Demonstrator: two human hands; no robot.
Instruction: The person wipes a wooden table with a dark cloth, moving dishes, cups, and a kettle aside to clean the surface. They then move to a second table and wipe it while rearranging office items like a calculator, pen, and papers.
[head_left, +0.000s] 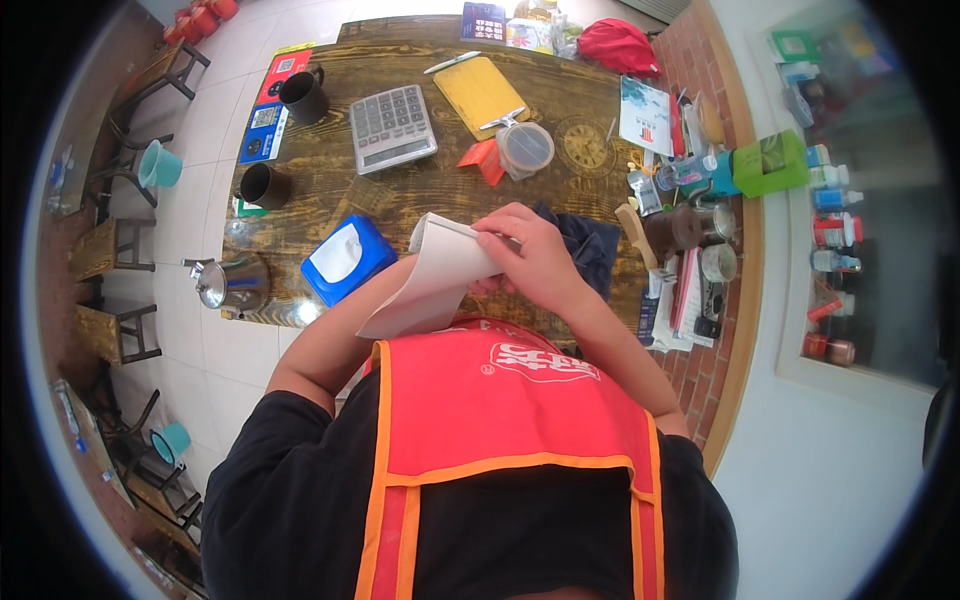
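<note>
A pad of white paper sheets (442, 262) is bent in a curve just in front of my chest, above the near edge of the dark wooden table (330, 199). My right hand (529, 251) pinches its bound upper edge between thumb and fingers. Behind the sheets, my left forearm reaches across, and most of my left hand (489, 285) is hidden; only some fingertips show at the pad's right side, below my right hand. A dark cloth (589, 244) lies crumpled beyond my right wrist. Left of the pad is a blue pack with a white top (346, 259).
A grey calculator (394, 127), yellow clipboard (480, 94) and round lidded container (525, 148) lie farther back. Two dark mugs (304, 96) and a metal teapot (234, 283) line the left edge. Bottles, papers and a dark pot (673, 227) crowd the right edge by the brick wall.
</note>
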